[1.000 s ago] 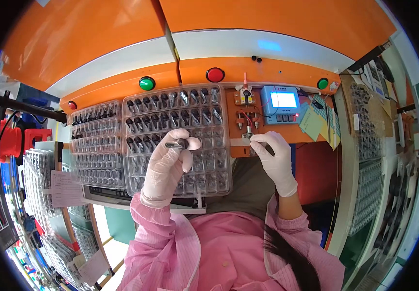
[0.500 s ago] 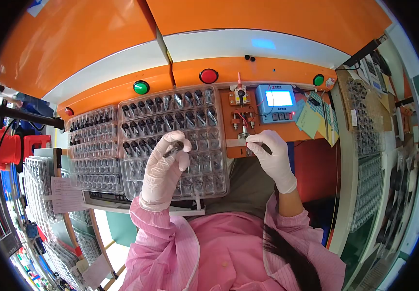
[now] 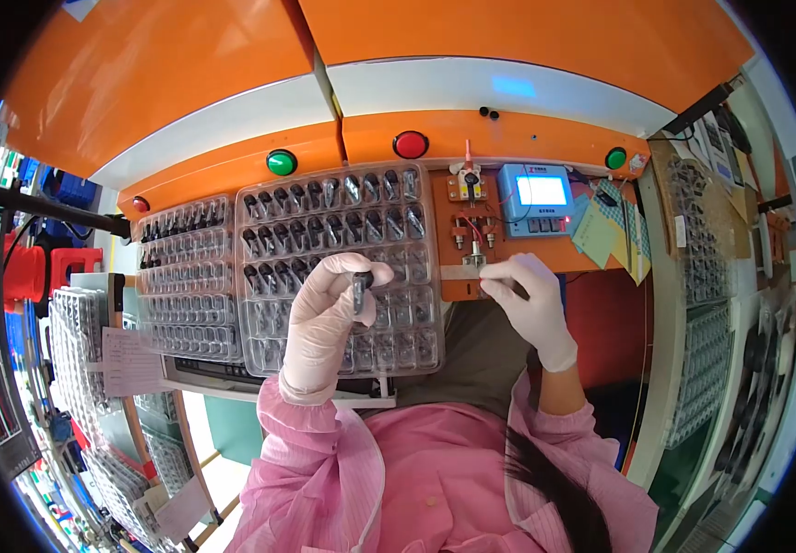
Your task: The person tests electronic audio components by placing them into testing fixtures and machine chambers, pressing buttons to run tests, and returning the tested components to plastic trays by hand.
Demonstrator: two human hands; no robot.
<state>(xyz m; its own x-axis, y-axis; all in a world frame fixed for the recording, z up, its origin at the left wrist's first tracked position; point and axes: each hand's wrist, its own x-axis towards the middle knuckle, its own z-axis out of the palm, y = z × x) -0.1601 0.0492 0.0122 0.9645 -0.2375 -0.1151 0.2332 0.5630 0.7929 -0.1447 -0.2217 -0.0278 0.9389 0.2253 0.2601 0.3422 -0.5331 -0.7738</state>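
My left hand, in a white glove, pinches a dark earbud between thumb and fingers, its stem pointing down. It is above the clear plastic tray, whose upper rows hold several similar dark earbuds. My right hand, also gloved, has thumb and forefinger close together just right of a small metal test fixture. A tiny red spot shows at its fingertips; what they hold, if anything, I cannot make out.
A blue tester with a lit screen stands right of the fixture, beside yellow notes. Left lies a second clear tray. Red button and green button sit on the orange panel. Stacked trays stand at both sides.
My left hand has turned the earbud from slanted to nearly upright and shifted slightly right. My right hand's fingers have moved a little right in the picture. The whole view has shifted slightly.
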